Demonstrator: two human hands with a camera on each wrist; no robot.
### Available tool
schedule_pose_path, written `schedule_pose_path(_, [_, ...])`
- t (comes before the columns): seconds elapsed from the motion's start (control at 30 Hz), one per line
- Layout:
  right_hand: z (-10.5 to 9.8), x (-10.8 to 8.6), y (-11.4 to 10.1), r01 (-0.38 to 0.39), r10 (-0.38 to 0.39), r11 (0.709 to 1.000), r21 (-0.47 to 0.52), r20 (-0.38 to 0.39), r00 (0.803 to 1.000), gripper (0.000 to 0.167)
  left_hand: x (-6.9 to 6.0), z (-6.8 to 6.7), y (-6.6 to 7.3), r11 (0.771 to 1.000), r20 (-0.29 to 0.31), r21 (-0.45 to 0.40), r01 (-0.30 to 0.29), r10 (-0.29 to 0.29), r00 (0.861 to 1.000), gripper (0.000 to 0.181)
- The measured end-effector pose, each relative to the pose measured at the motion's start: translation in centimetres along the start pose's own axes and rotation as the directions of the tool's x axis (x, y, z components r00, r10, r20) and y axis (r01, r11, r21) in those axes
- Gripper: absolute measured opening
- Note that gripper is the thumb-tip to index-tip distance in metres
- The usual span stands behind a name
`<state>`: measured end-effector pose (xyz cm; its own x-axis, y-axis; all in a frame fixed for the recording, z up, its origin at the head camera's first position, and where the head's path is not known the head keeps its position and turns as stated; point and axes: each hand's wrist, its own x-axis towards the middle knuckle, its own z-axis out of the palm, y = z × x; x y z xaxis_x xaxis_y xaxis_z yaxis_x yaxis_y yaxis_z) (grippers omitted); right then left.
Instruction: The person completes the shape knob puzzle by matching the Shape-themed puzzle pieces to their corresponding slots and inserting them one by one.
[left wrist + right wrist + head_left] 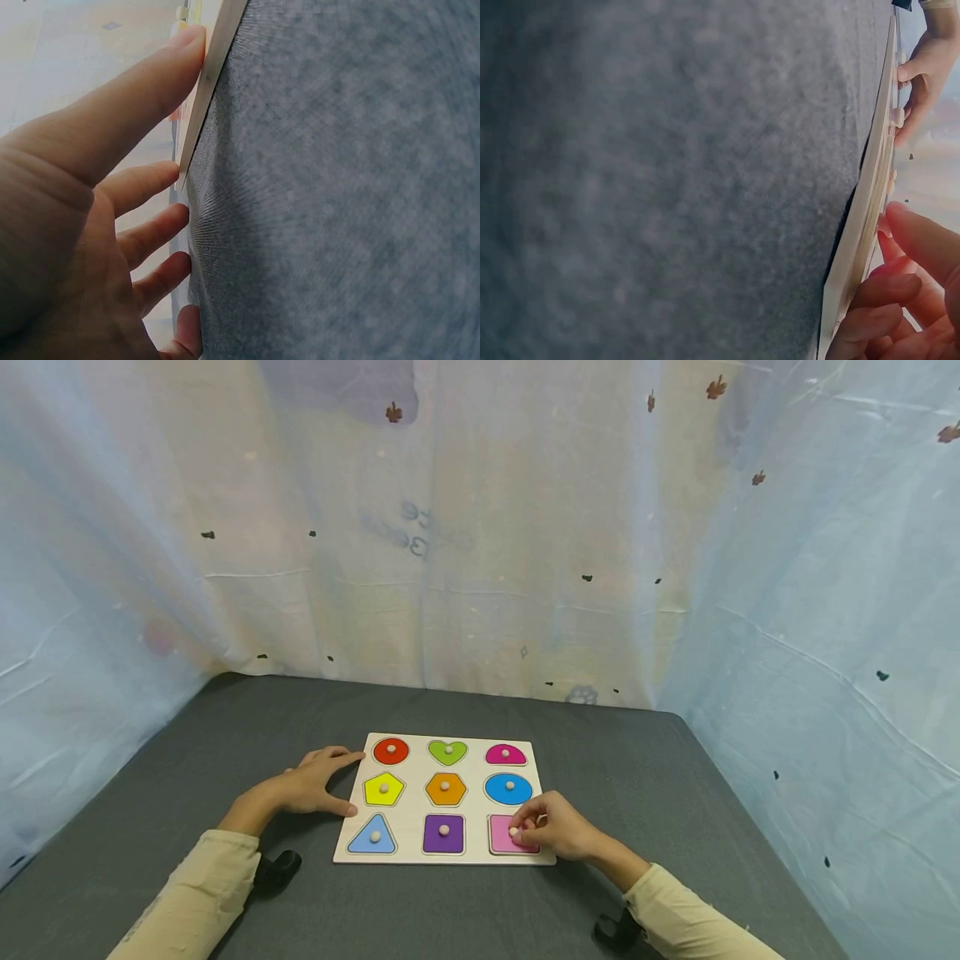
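A wooden peg puzzle board (408, 820) lies flat on the table, bearing several coloured pieces with round knobs. My right hand (558, 828) pinches the knob of the pink square piece (501, 837) at the near right corner; its fingers hide part of that piece. Whether the piece sits fully in its recess I cannot tell. At the board's left edge, my left hand (311, 782) has its fingers spread, with thumb and index finger touching the edge. The left wrist view shows that thumb (161, 71) against the board's side (206, 94).
Nearest the pink piece are a purple square (443, 842) and a blue oval (508, 796). A blue triangle (366, 845) is at the near left. The dark grey table (420, 910) is bordered by a pale patterned curtain (487, 635) behind and at both sides.
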<state>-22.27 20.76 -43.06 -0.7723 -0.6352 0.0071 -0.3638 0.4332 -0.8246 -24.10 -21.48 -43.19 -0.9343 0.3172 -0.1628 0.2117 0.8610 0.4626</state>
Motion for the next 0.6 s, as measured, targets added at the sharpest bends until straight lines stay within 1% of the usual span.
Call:
schedule_pose_path(0.27, [-0.18,0.06,-0.36,-0.003,0.003,1.0,-0.028,0.009,1.0,0.012,0.04,-0.05,0.01,1.0,0.002,-0.002,-0.002,0.002,1.0,0.099])
schedule_pose_path(0.6, [-0.12,0.12,-0.69,-0.007,0.008,1.0,-0.026,0.017,1.0,0.012,0.07,0.02,-0.07,1.0,0.003,-0.003,-0.001,0.001,1.0,0.099])
